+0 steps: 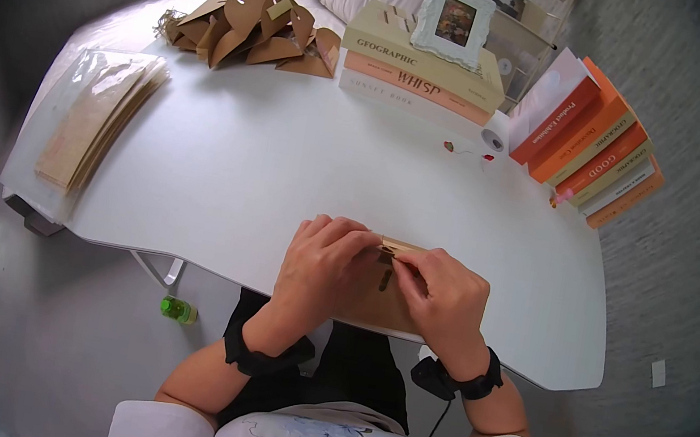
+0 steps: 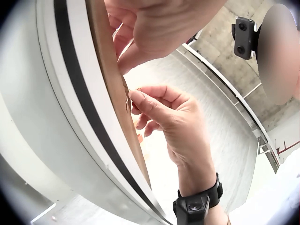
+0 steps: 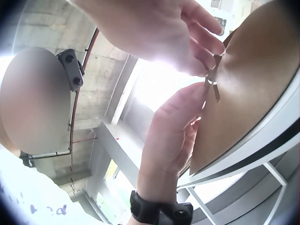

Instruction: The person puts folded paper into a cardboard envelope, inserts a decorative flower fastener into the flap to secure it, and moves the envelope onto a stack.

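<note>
Taking the middle of the white table (image 1: 286,164) as the centre of my dial, the brown paper piece (image 1: 378,306) lies at five o'clock, on the tabletop by the near edge, right in front of me. Both my hands are at its far part, fingertips close together. My left hand (image 1: 320,264) comes in from the piece's nine o'clock side with its fingers bent, thumb and fingers pinching the paper beside a dark slot (image 1: 384,280). My right hand (image 1: 447,298) comes in from its three o'clock side, thumb and forefinger pinching something thin at the paper; I cannot tell whether that is part of the piece or separate. Around the dial, clear sleeves with brown paper in them (image 1: 102,123) lie at nine to ten o'clock, and a heap of folded brown paper (image 1: 256,31) sits at eleven. At one o'clock a stack of books (image 1: 422,67) carries a pale ornate picture frame (image 1: 454,22), with a small roll (image 1: 492,139) just beside the stack's right end. A leaning row of books (image 1: 592,142) stands at two o'clock. Down on the floor, towards seven o'clock, there is a green bottle (image 1: 178,310).
</note>
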